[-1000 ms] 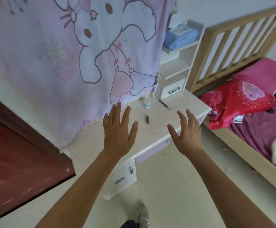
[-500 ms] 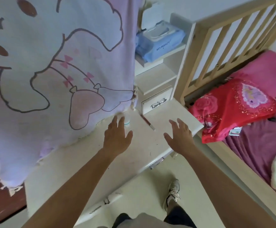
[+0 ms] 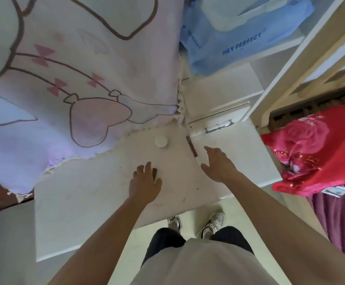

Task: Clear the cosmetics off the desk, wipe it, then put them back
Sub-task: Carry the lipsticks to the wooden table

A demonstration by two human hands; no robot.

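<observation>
A white desk (image 3: 97,202) stands half under a draped cartoon blanket (image 3: 75,79), with a blue wipes pack (image 3: 239,38) on the shelf behind. The left hand (image 3: 146,183) reaches out with loose, straight fingers and holds nothing. A small brown tube (image 3: 155,172) lies right at its fingertips, contact unclear, and a white round jar (image 3: 161,141) sits further ahead. The right hand (image 3: 218,163) is spread and empty, a slim brown pencil (image 3: 191,146) just off its thumb side. Clearing looks barely begun; pinching each nearest item seems wiser than sweeping — both could roll.

Smooth glossy white desk (image 3: 97,194)
</observation>
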